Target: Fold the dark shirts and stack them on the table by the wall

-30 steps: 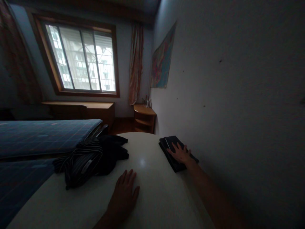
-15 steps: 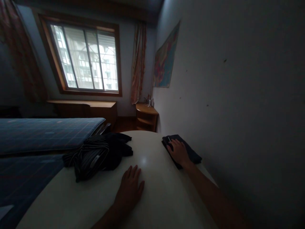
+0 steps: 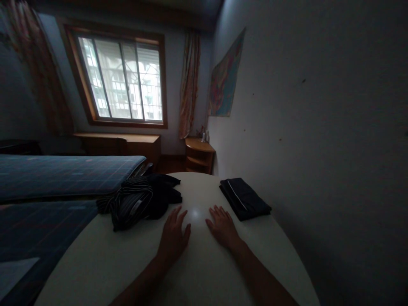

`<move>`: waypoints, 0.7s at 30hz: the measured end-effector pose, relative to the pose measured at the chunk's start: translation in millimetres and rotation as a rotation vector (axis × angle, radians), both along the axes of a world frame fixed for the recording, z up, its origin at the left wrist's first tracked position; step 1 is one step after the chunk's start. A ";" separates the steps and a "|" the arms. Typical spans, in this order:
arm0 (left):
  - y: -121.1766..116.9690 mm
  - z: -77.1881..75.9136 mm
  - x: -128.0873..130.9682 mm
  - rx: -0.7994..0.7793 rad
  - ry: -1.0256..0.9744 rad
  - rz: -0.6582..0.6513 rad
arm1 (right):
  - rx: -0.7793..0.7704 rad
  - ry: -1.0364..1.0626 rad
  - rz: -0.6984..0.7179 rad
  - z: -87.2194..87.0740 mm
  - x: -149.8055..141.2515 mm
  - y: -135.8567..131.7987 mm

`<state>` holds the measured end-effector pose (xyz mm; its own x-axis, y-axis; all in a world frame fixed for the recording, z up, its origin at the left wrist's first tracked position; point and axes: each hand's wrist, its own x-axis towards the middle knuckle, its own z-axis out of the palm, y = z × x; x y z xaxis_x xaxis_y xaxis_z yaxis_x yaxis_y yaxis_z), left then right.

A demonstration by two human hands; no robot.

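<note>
My left hand [image 3: 174,233] is over the white round table [image 3: 194,272], fingers apart and holding nothing. Just beyond it lies a crumpled heap of dark clothing [image 3: 140,199], part of it striped with thin pale lines and showing a whitish tag. My right hand [image 3: 222,225] is also open, fingers spread, at or just above the tabletop. To its right, a neatly folded dark garment [image 3: 245,197] with a thin white line across it sits near the table's right edge, apart from the hand.
A bed with a blue plaid cover [image 3: 70,174] stands against the table's left side. The white wall [image 3: 306,170] runs close along the right. Farther off are a wooden desk [image 3: 140,138] under the window and a small corner shelf [image 3: 200,146].
My right hand has come off the folded dark garment and moved left, over the bare tabletop. My left hand has shifted slightly forward. The view has turned a little left.
</note>
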<state>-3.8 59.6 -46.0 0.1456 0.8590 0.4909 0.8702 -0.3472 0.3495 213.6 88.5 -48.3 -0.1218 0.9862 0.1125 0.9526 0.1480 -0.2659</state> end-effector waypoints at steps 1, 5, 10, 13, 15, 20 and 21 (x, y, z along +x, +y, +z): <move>2.8 6.7 -4.2 0.058 0.001 0.044 | -0.002 0.000 0.003 0.2 0.9 0.8; 15.3 28.7 -30.3 0.142 0.020 0.299 | -0.013 0.001 0.005 -0.3 1.8 2.7; 26.7 20.2 -61.1 0.105 0.024 0.507 | -0.015 0.006 0.010 3.1 0.8 0.3; 32.8 12.1 -69.1 0.131 -0.029 0.540 | -0.019 0.006 0.010 4.5 1.0 -0.3; 37.9 10.5 -73.6 0.149 -0.110 0.566 | -0.022 0.004 0.009 4.1 1.3 0.1; 48.5 11.1 -88.9 0.191 -0.278 0.640 | -0.032 -0.006 0.006 3.3 0.9 0.8; 48.9 11.5 -90.8 0.213 -0.282 0.641 | -0.035 -0.010 0.002 3.6 0.7 0.6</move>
